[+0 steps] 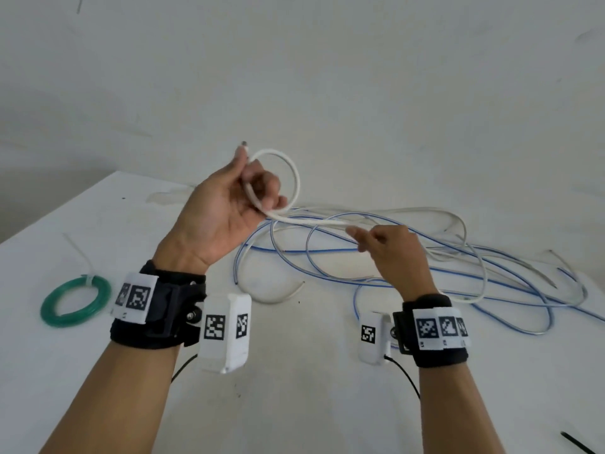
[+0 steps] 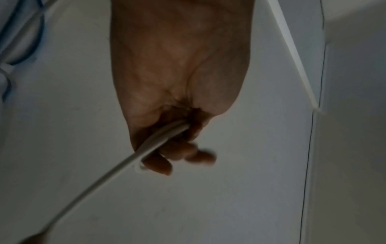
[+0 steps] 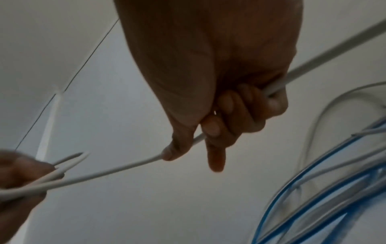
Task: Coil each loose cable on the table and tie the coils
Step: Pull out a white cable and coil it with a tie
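My left hand (image 1: pixel 248 188) is raised above the table and grips a white cable (image 1: pixel 296 178) that forms one loop above its fingers, its plug end sticking up by the thumb. From that loop the white cable (image 3: pixel 117 171) runs to my right hand (image 1: pixel 376 239), which pinches it between thumb and curled fingers. In the left wrist view the fingers (image 2: pixel 183 151) curl round two strands of the white cable (image 2: pixel 154 140). Blue cables (image 1: pixel 442 273) and thin white ones lie tangled on the table (image 1: pixel 294 404) under and right of my right hand.
A green coil (image 1: pixel 76 301) bound with a white zip tie lies at the table's left. A loose white zip tie (image 1: pixel 77 249) lies just behind it. A black strip (image 1: pixel 577 443) pokes in at the bottom right. A white wall stands behind the table.
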`<state>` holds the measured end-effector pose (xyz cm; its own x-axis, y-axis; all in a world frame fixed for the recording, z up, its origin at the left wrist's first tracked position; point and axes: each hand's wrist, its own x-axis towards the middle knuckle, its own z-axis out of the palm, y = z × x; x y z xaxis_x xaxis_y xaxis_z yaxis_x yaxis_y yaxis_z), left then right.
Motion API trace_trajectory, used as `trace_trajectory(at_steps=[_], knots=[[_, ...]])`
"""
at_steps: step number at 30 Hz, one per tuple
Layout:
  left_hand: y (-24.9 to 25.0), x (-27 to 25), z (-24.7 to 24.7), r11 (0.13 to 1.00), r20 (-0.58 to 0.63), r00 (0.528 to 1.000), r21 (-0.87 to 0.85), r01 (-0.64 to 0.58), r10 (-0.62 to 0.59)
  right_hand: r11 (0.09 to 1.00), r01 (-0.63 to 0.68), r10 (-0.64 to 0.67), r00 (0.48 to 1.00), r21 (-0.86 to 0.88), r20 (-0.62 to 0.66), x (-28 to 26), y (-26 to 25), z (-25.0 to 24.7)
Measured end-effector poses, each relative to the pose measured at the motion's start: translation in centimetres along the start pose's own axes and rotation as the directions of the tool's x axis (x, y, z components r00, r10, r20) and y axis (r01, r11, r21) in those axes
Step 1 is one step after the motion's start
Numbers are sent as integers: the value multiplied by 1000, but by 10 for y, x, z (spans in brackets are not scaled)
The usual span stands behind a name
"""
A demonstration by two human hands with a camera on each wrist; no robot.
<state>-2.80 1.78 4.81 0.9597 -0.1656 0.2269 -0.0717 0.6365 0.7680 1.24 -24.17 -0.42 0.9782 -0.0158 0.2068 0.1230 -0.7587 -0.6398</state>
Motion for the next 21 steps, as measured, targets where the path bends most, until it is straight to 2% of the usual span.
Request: trace_trajectory(at_steps=[2, 4, 6, 8, 10, 14, 16, 17, 20, 21], knots=[[-12, 0, 12, 993, 101, 993, 105, 52, -63, 998, -17, 23, 996, 64, -91, 1, 2, -4], [-27, 1, 20, 956, 91, 991, 288, 64, -94, 990, 6, 20, 983, 141, -182, 1, 0, -6], [-38, 1, 25, 871, 48, 992, 486, 77, -114, 969, 54, 6, 971, 241, -241, 0, -5, -9], [-47, 1, 28, 751, 18, 988, 652, 104, -152, 938, 116, -19, 958, 326, -287, -3, -11, -11], [-56, 0, 32, 646, -3, 985, 755, 117, -174, 923, 172, -56, 945, 345, -321, -8, -20, -11], [-71, 2, 33, 559, -108, 994, 824, 94, -8, 903, 227, -94, 933, 365, -348, -17, -38, -4], [-73, 3, 32, 605, -126, 991, 793, 72, 48, 893, 232, -92, 933, 387, -348, -20, -43, -1], [-72, 4, 33, 665, -132, 990, 744, 61, 57, 888, 227, -79, 932, 401, -353, -19, -43, 0], [-62, 8, 32, 919, -153, 988, 387, 68, -9, 879, 195, -14, 922, 434, -386, -13, -32, -3], [-56, 9, 31, 971, -130, 991, 230, 59, -30, 893, 181, -8, 921, 411, -389, -9, -25, -6]])
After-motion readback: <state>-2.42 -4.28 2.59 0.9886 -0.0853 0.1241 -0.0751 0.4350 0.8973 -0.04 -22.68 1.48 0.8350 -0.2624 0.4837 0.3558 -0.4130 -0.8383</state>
